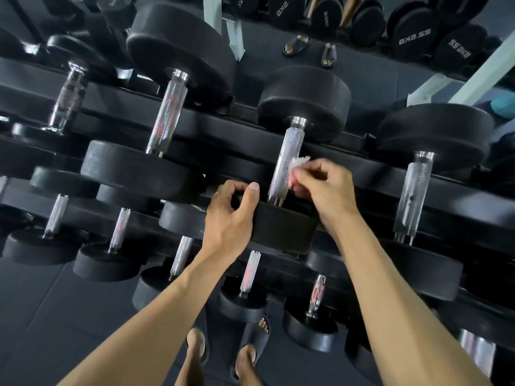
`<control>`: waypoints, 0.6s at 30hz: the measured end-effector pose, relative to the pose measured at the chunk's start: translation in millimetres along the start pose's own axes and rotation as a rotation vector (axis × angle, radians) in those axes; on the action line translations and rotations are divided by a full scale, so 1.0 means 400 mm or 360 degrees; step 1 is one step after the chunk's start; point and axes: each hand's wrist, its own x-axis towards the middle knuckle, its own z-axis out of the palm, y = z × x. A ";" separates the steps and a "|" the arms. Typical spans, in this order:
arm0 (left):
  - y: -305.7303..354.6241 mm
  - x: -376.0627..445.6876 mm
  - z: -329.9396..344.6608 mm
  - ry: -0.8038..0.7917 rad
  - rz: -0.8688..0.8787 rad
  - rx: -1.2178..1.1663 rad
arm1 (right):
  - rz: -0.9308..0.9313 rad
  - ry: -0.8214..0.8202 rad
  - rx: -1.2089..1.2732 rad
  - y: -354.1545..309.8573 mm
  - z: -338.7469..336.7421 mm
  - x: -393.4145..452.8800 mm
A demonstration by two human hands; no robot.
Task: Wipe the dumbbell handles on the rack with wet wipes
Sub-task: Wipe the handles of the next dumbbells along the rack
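Left hand point(232, 218): grips the near weight head point(281, 227) of the dumbbell; thumb on top
Right hand point(324, 185): pinches a white wipe point(299, 162) against the handle point(287, 160)

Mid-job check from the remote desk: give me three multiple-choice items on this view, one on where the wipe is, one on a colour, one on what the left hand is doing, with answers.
1. Where is the wet wipe?
A. Lying on the floor
B. Against the right side of a dumbbell handle on the top shelf
C. Draped over the rack rail

2. What colour are the dumbbell heads?
A. Black
B. Red
C. Yellow

3. What is the left hand doing?
A. Hanging free, open
B. Holding a second wipe
C. Gripping the near head of the dumbbell being wiped

Answers:
1. B, the right hand pinches the white wipe against that knurled handle.
2. A, every head in view is black.
3. C, its fingers and thumb curl over the top edge of that head.
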 end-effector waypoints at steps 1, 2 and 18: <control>-0.001 0.000 0.000 -0.0003 -0.0007 0.0005 | -0.0019 -0.0078 -0.0099 0.008 -0.006 -0.018; -0.001 0.000 -0.001 -0.0006 -0.0013 0.0008 | -0.0047 -0.0099 -0.0136 0.006 -0.009 -0.022; 0.044 -0.008 -0.031 -0.0162 -0.0035 0.0212 | -0.0193 -0.0231 -0.0391 -0.044 -0.022 -0.065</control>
